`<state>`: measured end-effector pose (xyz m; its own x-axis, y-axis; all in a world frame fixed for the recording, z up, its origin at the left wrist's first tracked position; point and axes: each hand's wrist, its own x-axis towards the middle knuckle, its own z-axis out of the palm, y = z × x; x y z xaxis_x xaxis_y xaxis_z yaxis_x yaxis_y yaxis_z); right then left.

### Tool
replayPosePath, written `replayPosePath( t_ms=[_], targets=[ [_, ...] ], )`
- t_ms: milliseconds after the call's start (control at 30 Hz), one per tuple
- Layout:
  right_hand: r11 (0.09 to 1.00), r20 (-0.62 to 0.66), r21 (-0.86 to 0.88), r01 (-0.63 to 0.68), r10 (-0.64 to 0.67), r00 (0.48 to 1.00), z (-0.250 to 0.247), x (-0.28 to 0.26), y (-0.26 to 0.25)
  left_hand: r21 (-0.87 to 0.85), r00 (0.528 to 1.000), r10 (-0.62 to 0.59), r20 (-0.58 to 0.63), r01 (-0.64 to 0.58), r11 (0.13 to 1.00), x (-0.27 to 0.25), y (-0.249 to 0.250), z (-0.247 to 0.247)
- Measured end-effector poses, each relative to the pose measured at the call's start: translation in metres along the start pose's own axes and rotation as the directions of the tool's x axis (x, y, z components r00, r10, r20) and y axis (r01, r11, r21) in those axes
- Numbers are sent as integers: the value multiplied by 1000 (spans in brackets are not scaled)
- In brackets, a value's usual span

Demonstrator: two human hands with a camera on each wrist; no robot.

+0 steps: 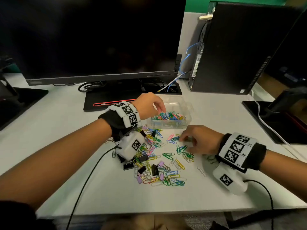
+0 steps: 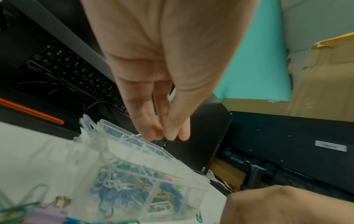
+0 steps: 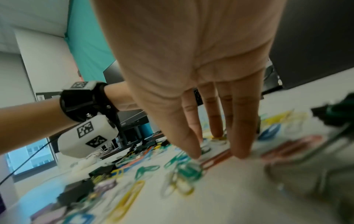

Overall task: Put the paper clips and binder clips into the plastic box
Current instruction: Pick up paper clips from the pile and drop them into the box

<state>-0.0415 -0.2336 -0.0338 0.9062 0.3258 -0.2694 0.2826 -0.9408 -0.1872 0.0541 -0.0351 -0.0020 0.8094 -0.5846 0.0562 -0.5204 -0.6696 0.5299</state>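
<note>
A clear plastic box (image 1: 188, 112) stands on the white desk, its near compartment heaped with coloured paper clips (image 1: 172, 116). My left hand (image 1: 163, 110) hangs over that compartment, fingertips drawn together, pinching a white paper clip (image 1: 166, 115) that stands upright on the heap. The left wrist view shows the left hand (image 2: 168, 136) above the box (image 2: 145, 145); the clip is hidden there. My right hand (image 1: 182, 138) presses straight fingers (image 3: 241, 151) onto loose paper clips (image 3: 184, 168) on the desk. A pile of paper clips and binder clips (image 1: 154, 163) lies between my arms.
A black monitor (image 1: 99, 39) and its base (image 1: 108, 100) stand right behind the box. A black PC tower (image 1: 240, 47) rises at the back right, another monitor stand (image 1: 282, 113) at the right. Wrist-camera cables (image 1: 86, 180) trail off the desk's front edge.
</note>
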Motion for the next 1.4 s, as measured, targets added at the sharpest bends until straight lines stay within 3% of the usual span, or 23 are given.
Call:
replayPosePath(
  t_ms=[100,200,300,433,900,1233,1400],
  targets=[
    [992,3,114,52,-52,999,8,-1,-12,70,984,65,169,-78,994,-25,0,-6],
    [976,32,199,95,-103,994,10,1,-23,161,938,7,345,-67,985,-49,-5,-8],
    [972,-34,177,156,-153,988,6,9,-33,219,905,-67,421,-30,975,-66,-15,-5],
    [968,-52,109,227,-223,973,7,23,-49,240,915,-105,389,9,971,-80,-25,2],
    [936,-47,103,335,-332,942,11,40,-79,279,920,-90,382,-23,960,-95,-30,12],
    [963,-13,117,243,-243,970,3,32,-54,294,884,-141,446,4,956,-96,-33,5],
    [981,-79,54,188,-183,980,0,31,-47,285,914,-89,397,-30,958,-92,-29,5]
  ],
)
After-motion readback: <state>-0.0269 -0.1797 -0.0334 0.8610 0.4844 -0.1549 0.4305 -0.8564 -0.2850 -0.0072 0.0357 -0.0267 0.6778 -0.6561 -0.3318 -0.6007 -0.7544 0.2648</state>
